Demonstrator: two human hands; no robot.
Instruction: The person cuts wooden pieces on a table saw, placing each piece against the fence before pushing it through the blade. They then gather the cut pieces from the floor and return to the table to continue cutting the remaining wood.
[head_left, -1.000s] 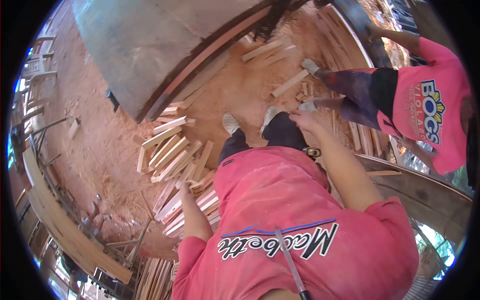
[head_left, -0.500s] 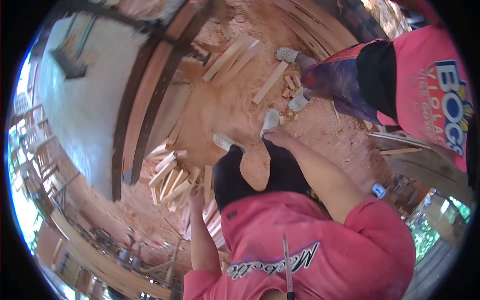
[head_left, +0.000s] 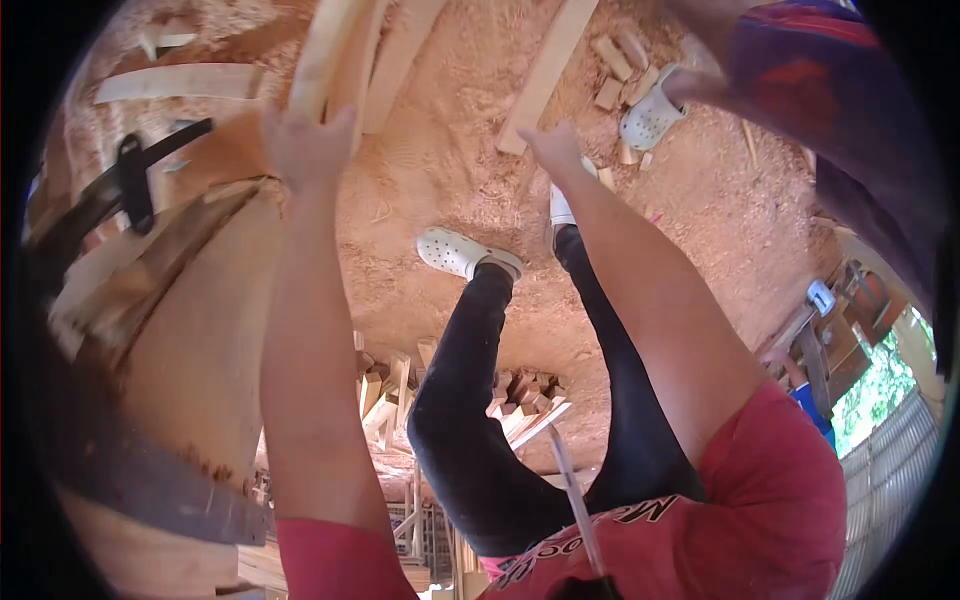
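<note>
My left hand [head_left: 308, 150] reaches forward with fingers and thumb apart, right at the near end of a pale wooden strip [head_left: 328, 55]. Close beside that strip lies another pale board [head_left: 398, 60]. Out ahead of my white clog, my right hand [head_left: 555, 150] has its thumb and a finger spread. Its fingertips overlap the near end of a longer board [head_left: 552, 75] lying on the sawdust-covered floor.
Another person's leg and white clog [head_left: 652, 115] stand at the right, near several small wood blocks [head_left: 612, 60]. A large wooden bench [head_left: 200, 340] fills the left side. Stacked offcuts [head_left: 525, 400] lie behind my legs. A curved wood piece [head_left: 180, 83] rests farther off.
I have bent down and forward. Both hands have moved ahead to the boards, the left from beside the offcut pile, the right from near my knee.
</note>
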